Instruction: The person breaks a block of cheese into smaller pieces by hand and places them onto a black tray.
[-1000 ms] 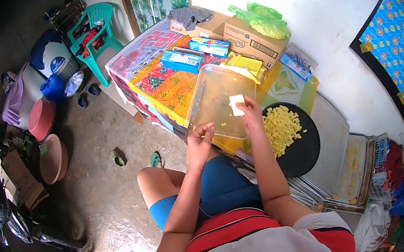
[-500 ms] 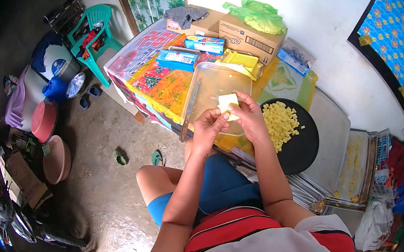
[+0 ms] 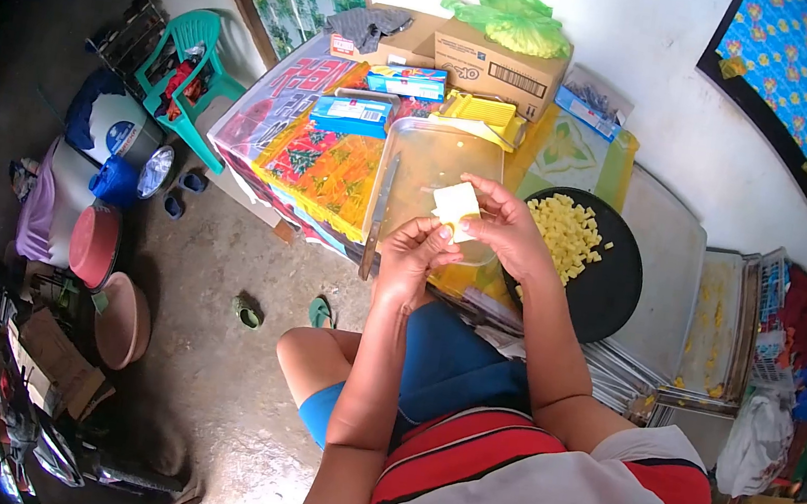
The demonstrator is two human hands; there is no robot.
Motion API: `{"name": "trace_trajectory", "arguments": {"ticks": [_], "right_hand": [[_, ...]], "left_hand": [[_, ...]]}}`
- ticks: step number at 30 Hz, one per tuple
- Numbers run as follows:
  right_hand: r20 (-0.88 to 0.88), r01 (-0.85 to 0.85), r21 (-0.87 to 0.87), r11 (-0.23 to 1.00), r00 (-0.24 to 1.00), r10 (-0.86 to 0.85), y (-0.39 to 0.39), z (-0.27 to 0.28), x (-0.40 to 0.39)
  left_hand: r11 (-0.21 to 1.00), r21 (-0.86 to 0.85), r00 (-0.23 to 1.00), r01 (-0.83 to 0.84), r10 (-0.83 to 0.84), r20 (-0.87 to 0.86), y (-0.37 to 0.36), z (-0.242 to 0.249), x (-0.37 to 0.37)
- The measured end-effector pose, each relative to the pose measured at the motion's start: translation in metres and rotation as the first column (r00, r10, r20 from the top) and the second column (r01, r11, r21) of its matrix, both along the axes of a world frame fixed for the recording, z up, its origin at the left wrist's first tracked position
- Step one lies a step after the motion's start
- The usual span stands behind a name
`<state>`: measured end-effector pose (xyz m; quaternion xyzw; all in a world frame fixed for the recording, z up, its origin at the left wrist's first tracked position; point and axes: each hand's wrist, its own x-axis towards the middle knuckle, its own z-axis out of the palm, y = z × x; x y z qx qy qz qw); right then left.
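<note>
My left hand (image 3: 413,255) is closed, thumb and fingers pinching the lower part of a small white square sheet (image 3: 455,201). My right hand (image 3: 505,229) grips the same sheet from the other side, its thumb low and its index finger along the upper edge. Something yellowish shows between the fingertips, too small to make out. Beneath the hands lies a translucent plastic tray (image 3: 426,154), with a long knife (image 3: 380,211) along its left edge. To the right, a round black pan (image 3: 611,288) carries many small pale-yellow cubes (image 3: 564,233), partly behind my right wrist.
Blue boxes (image 3: 352,116), a yellow slotted rack (image 3: 481,112) and cardboard boxes (image 3: 497,67) stand at the back of the table. Stacked metal trays (image 3: 717,321) are at the right. A green chair (image 3: 193,35), basins (image 3: 121,320) and slippers (image 3: 247,310) occupy the floor at the left.
The white sheet appears more spread out and faces the camera more, with the right index finger raised slightly along its edge. The view has shifted slightly.
</note>
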<state>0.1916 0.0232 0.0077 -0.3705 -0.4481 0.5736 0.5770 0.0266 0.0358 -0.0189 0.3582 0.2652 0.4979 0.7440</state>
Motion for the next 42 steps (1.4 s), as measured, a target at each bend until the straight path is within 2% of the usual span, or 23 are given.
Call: {"name": "trace_trajectory", "arguments": {"ticks": [6,14,18,27,33,36,39,42], "right_hand": [[-0.038,0.012,-0.008,1.0,0.999,-0.012,0.001,0.0,0.0],[0.036,0.01,0.014,1.0,0.999,-0.01,0.004,-0.002,-0.004],[0.104,0.002,0.031,1.0,0.995,-0.005,0.006,-0.008,-0.006],[0.044,0.021,-0.068,0.997,0.999,-0.018,0.007,-0.008,-0.009],[-0.074,-0.023,-0.08,0.997,0.997,0.017,0.01,-0.012,-0.011],[-0.056,-0.026,-0.097,0.995,0.998,0.02,0.011,-0.013,-0.009],[-0.116,-0.044,-0.106,0.993,0.993,0.031,0.01,-0.012,-0.01],[-0.06,-0.045,-0.068,0.997,0.997,0.041,0.012,-0.017,-0.007]], "left_hand": [[0.999,-0.041,1.0,0.003,-0.004,-0.018,0.001,-0.002,0.003],[0.989,-0.141,0.999,0.033,-0.034,-0.003,0.009,0.003,0.003],[0.996,-0.083,0.997,0.025,-0.03,-0.069,0.017,-0.007,0.001],[0.995,-0.092,0.998,0.042,-0.046,-0.043,0.017,-0.007,-0.004],[0.991,-0.121,0.998,0.048,-0.051,-0.026,0.015,-0.004,-0.006],[0.99,-0.126,0.998,0.056,-0.059,-0.02,0.015,-0.002,-0.006],[0.99,-0.125,0.998,0.061,-0.063,-0.013,0.016,-0.003,-0.006],[0.989,-0.139,0.999,0.041,-0.041,0.002,0.015,0.0,-0.003]]}}
